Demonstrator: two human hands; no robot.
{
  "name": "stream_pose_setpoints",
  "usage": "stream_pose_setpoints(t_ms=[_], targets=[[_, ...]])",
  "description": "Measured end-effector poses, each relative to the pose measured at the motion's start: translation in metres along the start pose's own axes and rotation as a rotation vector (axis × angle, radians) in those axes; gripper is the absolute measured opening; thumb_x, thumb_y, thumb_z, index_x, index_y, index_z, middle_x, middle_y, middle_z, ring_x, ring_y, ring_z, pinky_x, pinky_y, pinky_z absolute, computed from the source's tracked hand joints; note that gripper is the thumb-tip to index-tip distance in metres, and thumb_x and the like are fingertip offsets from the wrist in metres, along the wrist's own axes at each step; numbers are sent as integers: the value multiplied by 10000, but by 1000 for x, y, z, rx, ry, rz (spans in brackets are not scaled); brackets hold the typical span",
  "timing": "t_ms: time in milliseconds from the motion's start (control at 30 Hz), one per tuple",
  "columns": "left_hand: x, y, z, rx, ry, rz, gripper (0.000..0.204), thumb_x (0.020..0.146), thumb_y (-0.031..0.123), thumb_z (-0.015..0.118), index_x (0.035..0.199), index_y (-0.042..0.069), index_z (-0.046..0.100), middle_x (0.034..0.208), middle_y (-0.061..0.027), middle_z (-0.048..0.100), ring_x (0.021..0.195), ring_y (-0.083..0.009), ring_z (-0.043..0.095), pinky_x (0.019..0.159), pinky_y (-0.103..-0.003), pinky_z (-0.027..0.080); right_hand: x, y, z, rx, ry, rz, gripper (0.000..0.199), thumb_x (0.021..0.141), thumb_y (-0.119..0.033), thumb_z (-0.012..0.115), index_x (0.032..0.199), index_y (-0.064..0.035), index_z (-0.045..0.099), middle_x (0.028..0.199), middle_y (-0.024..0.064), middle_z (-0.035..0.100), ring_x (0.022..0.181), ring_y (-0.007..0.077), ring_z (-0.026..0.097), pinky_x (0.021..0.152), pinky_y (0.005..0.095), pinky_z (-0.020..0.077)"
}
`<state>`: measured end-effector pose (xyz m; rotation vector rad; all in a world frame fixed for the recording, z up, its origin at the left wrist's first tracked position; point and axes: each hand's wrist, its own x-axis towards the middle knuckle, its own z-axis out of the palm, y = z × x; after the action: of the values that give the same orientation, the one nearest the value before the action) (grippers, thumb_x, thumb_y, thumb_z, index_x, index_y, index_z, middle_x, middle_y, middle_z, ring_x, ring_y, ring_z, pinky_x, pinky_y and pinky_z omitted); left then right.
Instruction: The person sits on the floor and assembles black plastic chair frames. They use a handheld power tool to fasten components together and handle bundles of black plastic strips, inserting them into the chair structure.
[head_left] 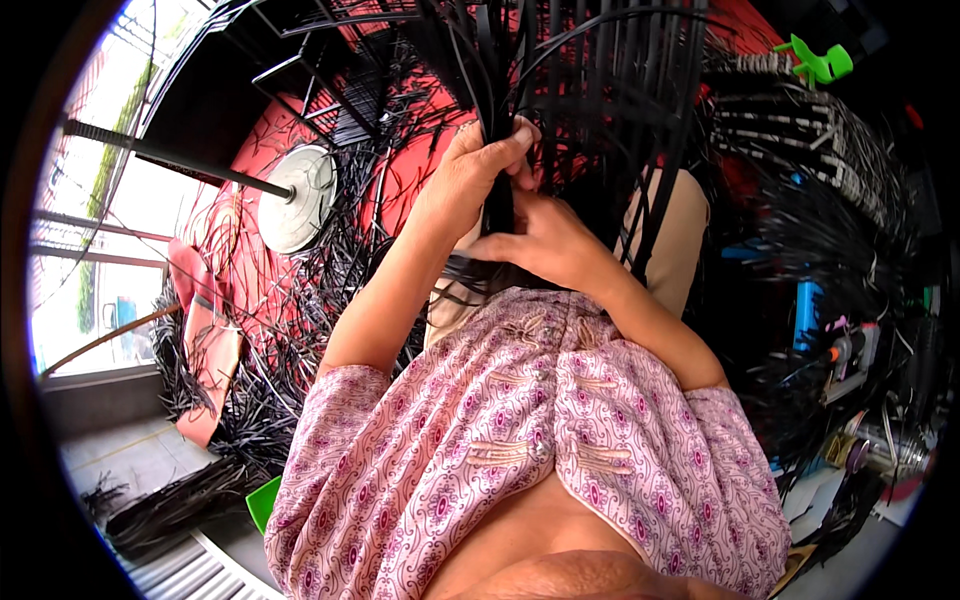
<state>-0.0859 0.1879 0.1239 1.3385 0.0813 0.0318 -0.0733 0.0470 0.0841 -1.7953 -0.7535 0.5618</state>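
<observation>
My left hand (486, 160) is closed around a bunch of flat black strips (494, 85) that rise up and away in front of me. Just below it and to its right, my right hand (545, 238) has its thumb stretched to the left across the lower part of the same strips. Its fingers curl up beside the left hand and are partly hidden. Behind both hands stands a dark framework of upright black strips (625, 100), with one long strip arching over it. Where the strips are fixed at the top cannot be seen.
A pole on a round whitish base (297, 200) stands at left on the red floor cover (265, 140), amid loose black strips. A stack of bundled strips (790, 125) lies at right, with a bright green plastic piece (822, 62) above it. Tools (855, 350) sit lower right.
</observation>
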Motion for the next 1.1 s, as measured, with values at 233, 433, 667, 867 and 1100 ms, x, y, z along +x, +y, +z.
stream_pose_setpoints(t_ms=[233, 433, 667, 867, 1100], targets=[[-4, 0, -20, -226, -154, -109, 269, 992, 235, 523, 1048, -17, 595, 601, 58, 397, 491, -41, 358, 476, -228, 320, -7, -27, -45, 495, 367, -188, 551, 837, -146, 727, 1272, 69, 467, 894, 69, 630, 708, 122, 615, 603, 219, 493], [-4, -3, -25, -431, -238, -192, 312, 1019, 264, 472, 1148, 3, 583, 596, 61, 366, 469, -33, 309, 445, -209, 275, -5, -37, -79, 862, 617, -471, 315, 968, -199, 581, 1218, -8, 568, 1021, 115, 662, 781, 151, 620, 656, 265, 500], [3, -21, -41, -650, -268, -173, 359, 1018, 294, 460, 1202, 5, 569, 598, 34, 419, 457, -39, 318, 440, -205, 272, -7, -39, -75, 536, 841, -447, 485, 1008, -387, 449, 1203, 44, 556, 938, 122, 673, 701, 129, 596, 575, 238, 437], [-3, -33, -58, -573, -233, -142, 392, 1015, 310, 449, 1212, -6, 568, 659, -10, 527, 466, -49, 358, 449, -208, 296, -13, -55, -110, 518, 1108, -634, 405, 969, -247, 493, 1260, 34, 522, 948, 116, 666, 803, 162, 606, 683, 276, 479], [-7, -39, -63, -482, -86, -168, 468, 997, 376, 469, 1274, 9, 557, 969, -117, 685, 809, -156, 647, 765, -260, 513, -41, -80, -138, 1485, -329, -579, 228, 1001, -169, 418, 1107, -12, 546, 483, 20, 480, 353, 97, 393, 366, 220, 249]])
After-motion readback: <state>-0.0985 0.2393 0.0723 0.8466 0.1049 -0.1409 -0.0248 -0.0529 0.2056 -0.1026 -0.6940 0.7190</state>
